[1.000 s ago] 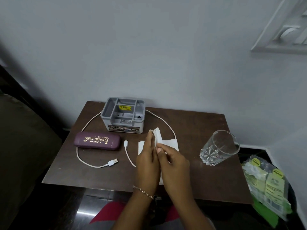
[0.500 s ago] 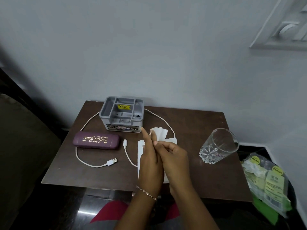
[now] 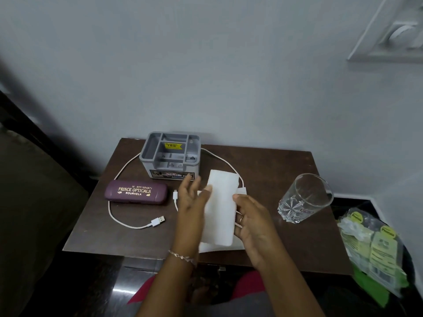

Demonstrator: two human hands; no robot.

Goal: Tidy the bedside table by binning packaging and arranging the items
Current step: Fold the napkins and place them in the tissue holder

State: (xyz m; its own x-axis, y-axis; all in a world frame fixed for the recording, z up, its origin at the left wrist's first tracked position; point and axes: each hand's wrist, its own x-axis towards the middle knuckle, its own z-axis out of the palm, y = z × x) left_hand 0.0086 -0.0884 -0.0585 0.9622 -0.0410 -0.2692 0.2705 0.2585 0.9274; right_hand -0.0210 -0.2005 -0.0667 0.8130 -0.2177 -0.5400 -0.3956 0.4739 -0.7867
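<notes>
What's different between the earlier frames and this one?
The hands drew apart, left hand leftward, right hand rightward. The white tissue, earlier pinched upright between them, now spans them as a flat folded strip: right hand grips its right edge, left thumb rests on its left edge. The case, organiser, cable and glass stayed put.

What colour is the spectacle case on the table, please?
The spectacle case is purple with gold lettering; head view.

Pale wall (image 3: 206, 65); switch panel (image 3: 393, 35) upper right
</notes>
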